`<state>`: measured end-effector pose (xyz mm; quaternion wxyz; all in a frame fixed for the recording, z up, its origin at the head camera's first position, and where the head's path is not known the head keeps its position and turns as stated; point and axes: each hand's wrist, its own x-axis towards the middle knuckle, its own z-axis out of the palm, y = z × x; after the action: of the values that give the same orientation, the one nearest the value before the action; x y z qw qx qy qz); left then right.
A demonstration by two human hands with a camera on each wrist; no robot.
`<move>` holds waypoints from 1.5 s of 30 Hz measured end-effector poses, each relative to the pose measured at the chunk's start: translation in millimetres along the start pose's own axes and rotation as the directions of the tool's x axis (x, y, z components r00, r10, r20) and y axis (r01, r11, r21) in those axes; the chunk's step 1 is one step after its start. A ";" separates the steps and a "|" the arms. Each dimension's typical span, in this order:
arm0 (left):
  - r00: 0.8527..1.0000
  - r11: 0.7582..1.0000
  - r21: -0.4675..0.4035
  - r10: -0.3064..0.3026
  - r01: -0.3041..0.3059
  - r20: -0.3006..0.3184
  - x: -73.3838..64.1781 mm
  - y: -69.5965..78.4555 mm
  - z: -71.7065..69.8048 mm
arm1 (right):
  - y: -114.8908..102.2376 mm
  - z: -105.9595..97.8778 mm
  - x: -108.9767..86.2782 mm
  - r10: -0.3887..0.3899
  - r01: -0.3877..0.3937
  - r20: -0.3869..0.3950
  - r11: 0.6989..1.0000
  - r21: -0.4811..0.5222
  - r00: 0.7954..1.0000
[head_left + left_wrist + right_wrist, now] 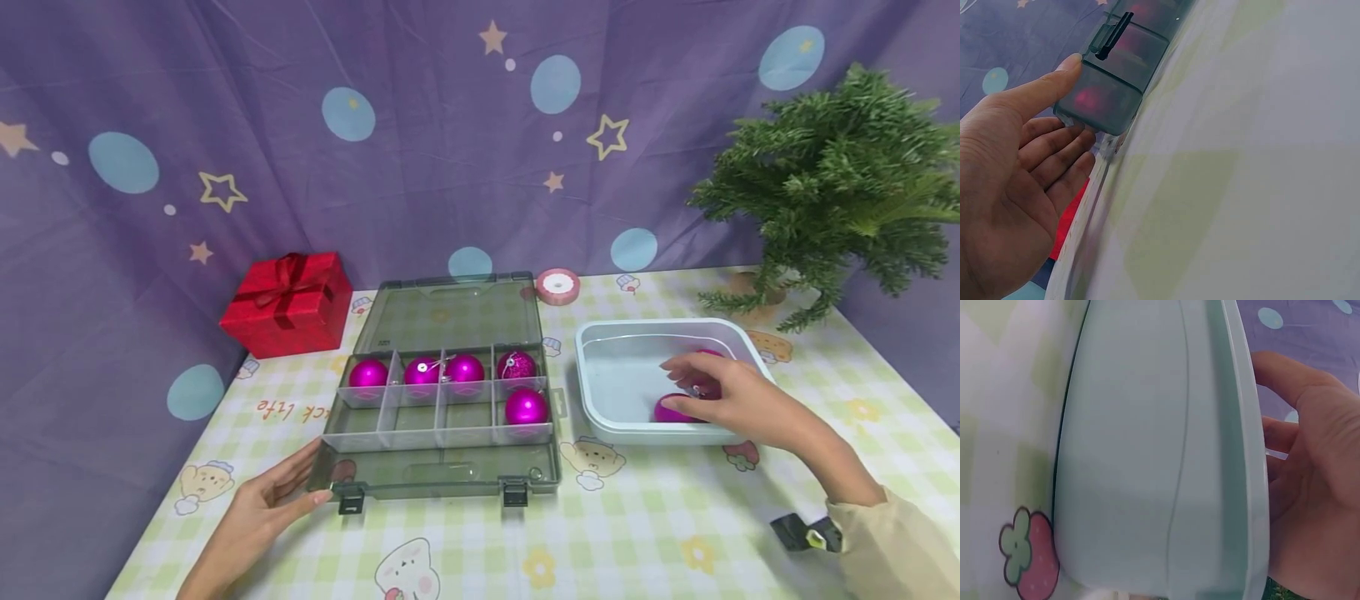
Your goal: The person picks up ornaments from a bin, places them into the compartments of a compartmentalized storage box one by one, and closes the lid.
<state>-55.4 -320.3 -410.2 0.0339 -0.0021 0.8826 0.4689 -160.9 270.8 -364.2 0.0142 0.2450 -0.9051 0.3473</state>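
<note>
A smoky clear plastic organizer box [480, 469] stands with its lid [450, 321] folded back. Several shiny magenta Christmas balls [368, 374] occupy its compartments: a row along the back, one of them a glittery ball [516, 364], plus one ball [527, 407] in the right compartment of the row in front. At the box's front left corner, my left hand [258, 508] touches it with thumb and extended fingers. My right hand [738, 400] reaches over the rim into a pale blue basin [611, 375], fingers spread, thumb at a magenta ball [672, 409]. More magenta shows partly hidden behind that hand.
A red gift box [288, 308] with a dark red bow sits at the back left. Behind the organizer lies a pink ribbon roll [558, 286]. An artificial Christmas tree [832, 183] stands at the back right. Two black latches [514, 493] stick out along the organizer's front.
</note>
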 end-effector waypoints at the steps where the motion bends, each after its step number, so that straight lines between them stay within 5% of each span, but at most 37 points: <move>1: 1.000 1.000 0.001 0.002 -0.002 0.001 0.1 -0.3 -0.1 | 0.4 -1.3 -0.8 0.006 -0.006 0.009 1.000 0.006 1.000; 18: 1.000 1.000 -0.013 0.018 -0.018 -0.004 0.4 -1.9 -0.1 | 7.4 -9.7 -6.8 0.071 -0.074 0.115 0.997 0.020 0.991; 36: 1.000 1.000 -0.009 -0.017 0.017 -0.006 -1.8 0.6 0.6 | 14.5 -12.2 10.6 0.071 -0.065 0.297 0.997 -0.029 0.952; 45: 1.000 1.000 -0.011 -0.009 0.009 -0.004 -1.8 -0.9 0.6 | 15.2 -8.4 12.6 0.071 -0.063 0.276 0.997 -0.037 0.959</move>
<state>-53.5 -320.4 -411.2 0.0343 -0.0071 0.8801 0.4735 -180.2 280.4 -364.8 -0.1206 0.2602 -0.9107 0.2972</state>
